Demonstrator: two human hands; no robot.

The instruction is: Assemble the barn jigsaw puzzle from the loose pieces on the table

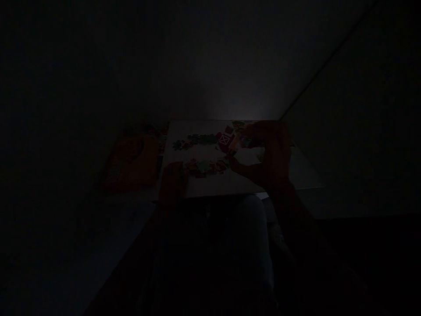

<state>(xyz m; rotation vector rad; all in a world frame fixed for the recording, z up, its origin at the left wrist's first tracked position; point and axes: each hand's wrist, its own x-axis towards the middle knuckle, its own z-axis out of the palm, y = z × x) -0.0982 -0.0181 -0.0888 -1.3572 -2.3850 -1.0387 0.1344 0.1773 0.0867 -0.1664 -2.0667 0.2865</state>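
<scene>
The scene is very dark. A white board (pixel 197 149) lies on the table, carrying clusters of jigsaw puzzle pieces. A green cluster of pieces (pixel 194 141) sits toward the far side, and a red barn section with a white cross-braced door (pixel 224 141) lies to its right. A mixed red and green cluster (pixel 205 167) sits nearer me. My left hand (pixel 173 184) rests at the board's near edge, beside that cluster. My right hand (pixel 268 158) arches over the right of the board, its thumb and fingers curved near the barn section. Small coloured bits show by its fingertips, too dim to identify.
An orange bag or pouch (pixel 132 161) lies left of the board, with more coloured pieces (pixel 161 140) along the board's left side. The pale table (pixel 305 175) extends right of the board. My legs show dimly below the table edge.
</scene>
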